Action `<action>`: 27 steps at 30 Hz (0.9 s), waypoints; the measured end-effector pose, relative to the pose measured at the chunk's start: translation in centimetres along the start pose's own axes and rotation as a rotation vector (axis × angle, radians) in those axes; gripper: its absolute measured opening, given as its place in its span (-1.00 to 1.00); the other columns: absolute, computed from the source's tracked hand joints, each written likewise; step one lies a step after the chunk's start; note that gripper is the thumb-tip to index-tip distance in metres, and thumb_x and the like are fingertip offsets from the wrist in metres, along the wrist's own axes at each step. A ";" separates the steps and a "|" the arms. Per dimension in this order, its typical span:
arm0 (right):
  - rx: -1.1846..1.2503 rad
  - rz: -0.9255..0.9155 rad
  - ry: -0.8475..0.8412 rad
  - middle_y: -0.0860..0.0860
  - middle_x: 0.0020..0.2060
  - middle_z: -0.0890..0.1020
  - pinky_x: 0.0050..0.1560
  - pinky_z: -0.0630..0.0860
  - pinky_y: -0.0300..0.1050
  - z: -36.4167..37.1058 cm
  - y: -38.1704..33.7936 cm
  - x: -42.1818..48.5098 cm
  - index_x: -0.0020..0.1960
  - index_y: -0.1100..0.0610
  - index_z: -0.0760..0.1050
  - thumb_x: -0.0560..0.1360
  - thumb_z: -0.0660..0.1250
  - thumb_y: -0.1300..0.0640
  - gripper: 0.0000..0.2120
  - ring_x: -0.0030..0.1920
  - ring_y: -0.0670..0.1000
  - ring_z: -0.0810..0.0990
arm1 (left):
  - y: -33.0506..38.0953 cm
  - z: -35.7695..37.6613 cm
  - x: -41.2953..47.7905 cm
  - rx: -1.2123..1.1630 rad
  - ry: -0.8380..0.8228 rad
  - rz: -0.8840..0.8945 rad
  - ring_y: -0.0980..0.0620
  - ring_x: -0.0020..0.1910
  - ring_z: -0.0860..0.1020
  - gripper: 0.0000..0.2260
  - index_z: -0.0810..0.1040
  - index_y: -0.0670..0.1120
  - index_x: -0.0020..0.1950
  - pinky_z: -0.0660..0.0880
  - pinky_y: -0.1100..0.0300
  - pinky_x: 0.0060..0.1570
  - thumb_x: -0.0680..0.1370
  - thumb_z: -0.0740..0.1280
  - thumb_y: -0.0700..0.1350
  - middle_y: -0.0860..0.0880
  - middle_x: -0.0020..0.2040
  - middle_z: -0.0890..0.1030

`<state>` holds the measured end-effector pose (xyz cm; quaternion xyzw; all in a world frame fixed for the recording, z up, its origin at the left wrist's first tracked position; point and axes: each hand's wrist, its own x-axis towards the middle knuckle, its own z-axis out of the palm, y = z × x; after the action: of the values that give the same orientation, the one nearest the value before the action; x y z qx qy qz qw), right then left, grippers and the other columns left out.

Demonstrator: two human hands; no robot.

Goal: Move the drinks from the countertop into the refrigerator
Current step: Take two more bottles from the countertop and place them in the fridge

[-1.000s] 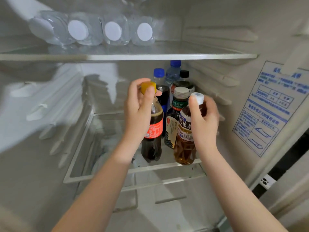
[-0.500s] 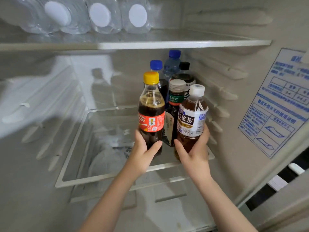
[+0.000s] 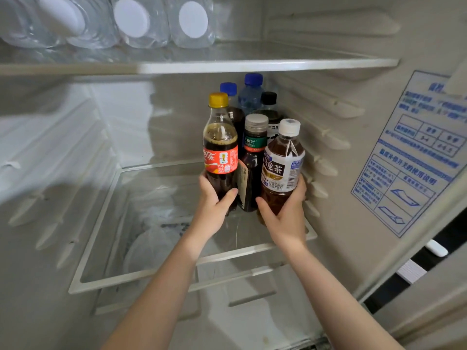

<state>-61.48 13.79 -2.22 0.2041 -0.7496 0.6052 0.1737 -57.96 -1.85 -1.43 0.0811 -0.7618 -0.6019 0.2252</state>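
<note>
Inside the open refrigerator, my left hand (image 3: 212, 208) grips the lower body of a cola bottle (image 3: 220, 150) with a yellow cap and red label. My right hand (image 3: 285, 218) grips the base of a brown tea bottle (image 3: 281, 168) with a white cap. Both bottles stand upright at the right side of the glass shelf (image 3: 156, 276). Between them stands a dark bottle with a grey cap (image 3: 254, 157). Behind are two blue-capped bottles (image 3: 250, 94) and a black-capped one (image 3: 269, 104).
An upper glass shelf (image 3: 252, 65) carries several clear water bottles (image 3: 131, 18) lying on their sides with white caps facing me. The shelf's left half is bare glass over a drawer holding plastic bags (image 3: 151, 238). A blue instruction sticker (image 3: 414, 152) is on the right wall.
My hands went from the bottle caps down to the lower bodies of the cola and tea bottles. The bottles now stand slightly further back on the shelf, and the view has tilted up a little.
</note>
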 end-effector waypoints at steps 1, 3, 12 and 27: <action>0.000 0.010 0.002 -0.60 0.20 0.22 0.15 0.20 -0.64 0.0 0.0 0.0 0.40 -0.24 0.06 0.36 0.47 0.08 -0.20 0.25 -0.51 0.24 | -0.1 0.1 0.0 0.002 0.009 0.007 0.15 0.25 0.40 -0.47 0.04 0.09 0.34 0.32 0.36 0.14 0.56 0.33 -0.15 0.09 0.30 0.37; -0.003 0.032 0.005 -0.49 0.25 0.27 0.20 0.21 -0.58 -0.1 -0.2 0.0 0.43 -0.22 0.04 0.35 0.47 0.07 -0.17 0.28 -0.45 0.26 | -0.2 0.3 -0.2 0.007 0.022 0.027 0.14 0.27 0.37 -0.45 0.05 -0.02 0.39 0.31 0.54 0.07 0.55 0.33 -0.19 0.06 0.32 0.35; -0.053 0.188 0.057 -0.01 0.45 0.24 0.45 0.22 0.02 -1.0 -2.0 -4.4 0.51 0.05 -0.05 0.40 0.41 0.02 -0.14 0.44 -0.11 0.23 | 1.2 0.6 -5.0 -0.001 0.333 0.261 0.06 0.47 0.21 -0.45 0.16 -0.10 0.45 0.19 0.08 0.45 0.53 0.30 -0.10 -0.01 0.47 0.23; -0.764 0.611 -0.508 -0.02 0.11 0.57 0.02 0.47 -0.10 -15.5 5.8 -29.2 0.31 0.08 0.40 0.54 0.24 0.10 -0.66 0.12 0.05 0.55 | -10.4 9.1 -23.8 0.216 -0.603 0.141 0.05 -0.12 0.54 -0.91 0.53 -0.11 0.01 0.47 0.21 -0.05 0.54 0.26 -0.21 -0.01 -0.10 0.59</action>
<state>-39.28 32.81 -18.70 0.0394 -0.9595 0.2445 -0.1345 -42.47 12.78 -18.79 -0.1301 -0.8573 -0.4976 0.0207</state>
